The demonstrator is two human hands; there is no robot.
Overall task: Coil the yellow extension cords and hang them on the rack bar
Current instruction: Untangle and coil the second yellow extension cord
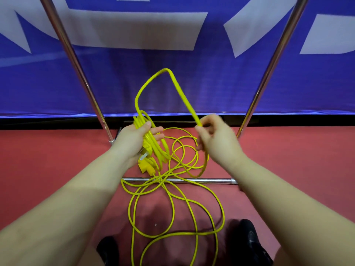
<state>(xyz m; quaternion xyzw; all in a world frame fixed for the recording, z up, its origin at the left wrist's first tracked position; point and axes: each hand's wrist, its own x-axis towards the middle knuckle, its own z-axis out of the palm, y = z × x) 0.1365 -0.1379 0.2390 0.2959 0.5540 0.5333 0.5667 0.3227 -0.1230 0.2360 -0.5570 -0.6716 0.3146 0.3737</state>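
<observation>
Left hand: cradled the gathered coils, fingers loosely curled round them.
Right hand: pinched a raised loop.
Yellow extension cord: mostly slack on the red floor, draped across the rack's bottom bar.

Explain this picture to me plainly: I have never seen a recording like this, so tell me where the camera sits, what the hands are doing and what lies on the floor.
There is no machine here. A person wears one wide-angle camera on the head, looking down past both bare forearms. The left hand holds a bundle of finished loops of the yellow extension cord, with a plug hanging just below it. The right hand pinches the same cord, and a tall loop arches between the two hands. The uncoiled rest lies in loose tangles on the red floor, crossing a low metal bar of the rack. Two slanted metal poles rise in front of a blue banner. The person's dark shoes show at the bottom.
</observation>
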